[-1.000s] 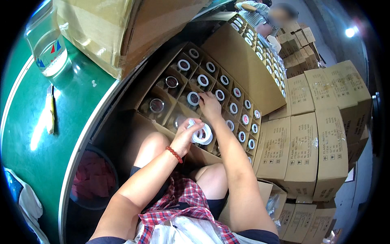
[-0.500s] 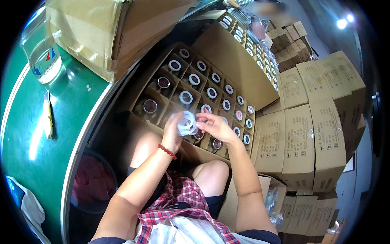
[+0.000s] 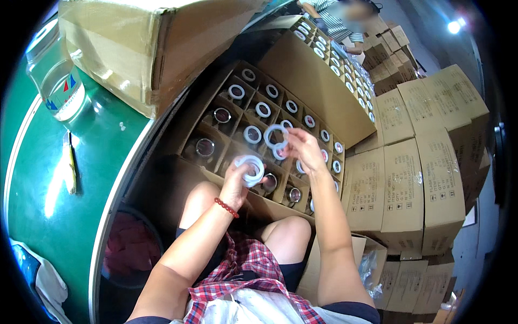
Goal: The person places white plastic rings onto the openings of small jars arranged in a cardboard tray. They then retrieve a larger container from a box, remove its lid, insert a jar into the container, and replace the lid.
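Observation:
My left hand [image 3: 234,182], with a red bead bracelet at its wrist, is closed around a stack of whitish rings [image 3: 250,177] above the near side of a divided carton [image 3: 272,209]. Farther right, my right hand [image 3: 305,153] pinches a single white ring [image 3: 267,141] between its fingertips, above the carton's middle. Glass vessels stand upright in the compartments. Most have a white ring around the mouth, like this ringed vessel [image 3: 252,134]. Several near and left ones show bare mouths, among them a bare glass vessel [image 3: 205,147] and another bare vessel [image 3: 294,195].
A second divided carton [image 3: 318,51] of ringed vessels stands beyond a raised flap [image 3: 310,81]. Stacked cartons [image 3: 399,189] rise at right. On the green table [image 3: 108,146] at left are a clear jar [image 3: 65,92], a knife [image 3: 70,167] and a large box [image 3: 113,48]. A person [image 3: 337,21] works behind.
My right hand has moved away from the stack, up and right, with one ring in its fingers. My left hand keeps the other rings. The person behind has shifted.

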The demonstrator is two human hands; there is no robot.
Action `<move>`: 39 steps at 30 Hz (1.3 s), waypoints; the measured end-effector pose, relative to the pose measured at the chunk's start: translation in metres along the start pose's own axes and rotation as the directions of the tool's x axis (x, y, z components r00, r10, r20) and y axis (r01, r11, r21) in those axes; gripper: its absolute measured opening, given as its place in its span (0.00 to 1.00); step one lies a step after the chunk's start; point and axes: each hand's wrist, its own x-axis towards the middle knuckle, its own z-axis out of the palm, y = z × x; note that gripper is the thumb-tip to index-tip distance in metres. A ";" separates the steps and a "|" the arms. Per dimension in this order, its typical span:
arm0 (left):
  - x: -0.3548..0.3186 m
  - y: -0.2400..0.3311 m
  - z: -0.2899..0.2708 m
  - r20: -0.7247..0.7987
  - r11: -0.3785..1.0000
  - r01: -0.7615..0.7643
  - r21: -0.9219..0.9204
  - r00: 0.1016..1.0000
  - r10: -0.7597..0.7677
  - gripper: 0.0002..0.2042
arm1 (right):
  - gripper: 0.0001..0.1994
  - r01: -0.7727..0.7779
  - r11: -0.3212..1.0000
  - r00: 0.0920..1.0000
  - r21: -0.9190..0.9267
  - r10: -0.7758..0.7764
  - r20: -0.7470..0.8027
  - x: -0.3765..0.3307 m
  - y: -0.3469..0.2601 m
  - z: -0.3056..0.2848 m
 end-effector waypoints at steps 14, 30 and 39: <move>-0.009 0.023 -0.004 0.067 1.000 0.002 -0.004 0.998 -0.001 0.10 | 0.10 0.576 0.260 0.744 -0.775 -0.560 0.365 0.109 0.060 0.111; -0.003 0.017 -0.004 0.025 0.998 -0.056 -0.009 0.998 0.056 0.11 | 0.19 0.480 -0.007 0.804 -0.877 -0.396 0.443 0.107 0.054 0.121; -0.004 0.015 -0.005 0.019 0.997 -0.073 -0.009 0.997 0.074 0.11 | 0.20 0.460 -0.099 0.771 -0.882 -0.448 0.452 0.113 0.059 0.125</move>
